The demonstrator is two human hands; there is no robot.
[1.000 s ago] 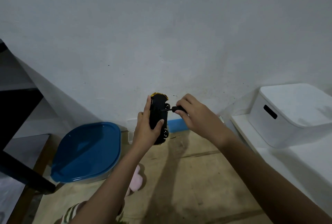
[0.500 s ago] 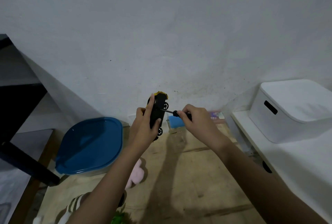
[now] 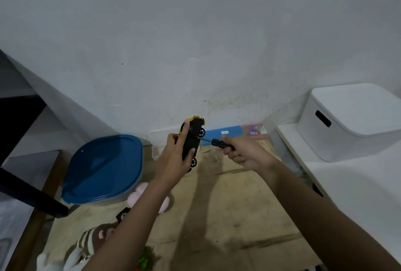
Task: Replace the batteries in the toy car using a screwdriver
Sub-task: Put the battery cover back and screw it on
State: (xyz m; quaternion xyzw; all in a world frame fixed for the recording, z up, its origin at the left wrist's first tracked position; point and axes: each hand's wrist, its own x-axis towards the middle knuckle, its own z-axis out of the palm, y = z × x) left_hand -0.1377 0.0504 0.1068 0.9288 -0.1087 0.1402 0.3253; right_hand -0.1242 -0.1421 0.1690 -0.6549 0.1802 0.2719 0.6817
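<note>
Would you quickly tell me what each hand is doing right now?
Left hand: closed around the car, underside facing the right hand.
Right hand: closed on the screwdriver, tip at the car's underside.

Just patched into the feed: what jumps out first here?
Dead centre, the left hand holds the toy car underside out, and the right hand presses a screwdriver against it. A blue lid sits lower left; a white box sits at right.

I see a black car [image 3: 191, 140] with yellow trim, a black-handled screwdriver [image 3: 219, 142], a blue lid [image 3: 104, 166] left of it, white bin [image 3: 351, 120] right, perhaps a pink plush [image 3: 135, 197] below.
</note>
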